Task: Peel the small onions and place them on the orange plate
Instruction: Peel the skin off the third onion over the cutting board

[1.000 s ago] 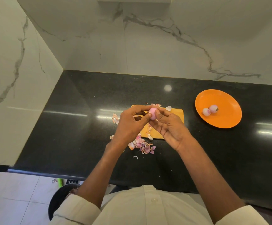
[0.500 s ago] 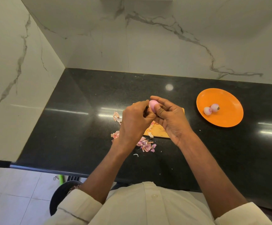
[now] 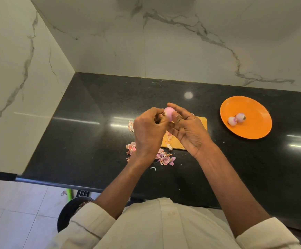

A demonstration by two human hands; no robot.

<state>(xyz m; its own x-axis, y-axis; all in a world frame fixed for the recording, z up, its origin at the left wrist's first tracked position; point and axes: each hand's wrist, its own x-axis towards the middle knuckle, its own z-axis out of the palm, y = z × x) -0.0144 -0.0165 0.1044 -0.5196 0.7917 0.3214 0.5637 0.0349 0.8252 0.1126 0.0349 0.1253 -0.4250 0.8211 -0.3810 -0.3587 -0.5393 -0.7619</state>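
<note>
Both hands hold one small pink onion (image 3: 169, 113) up over the cutting board (image 3: 202, 122): right hand (image 3: 187, 131) pinches it w/ thumb & fingers, left hand (image 3: 148, 131) curls fingers at its end. 2 peeled onions (image 3: 236, 119) sit on orange plate (image 3: 254, 130).

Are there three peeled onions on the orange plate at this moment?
No: the orange plate holds two peeled onions, and a third onion is held in both hands above the board.

The person wears a cream shirt (image 3: 164, 229) with a buttoned front placket. Both sleeves are rolled up, left cuff (image 3: 92, 220) and right cuff (image 3: 264, 234) folded thick above bare forearms. No rings or watch.
</note>
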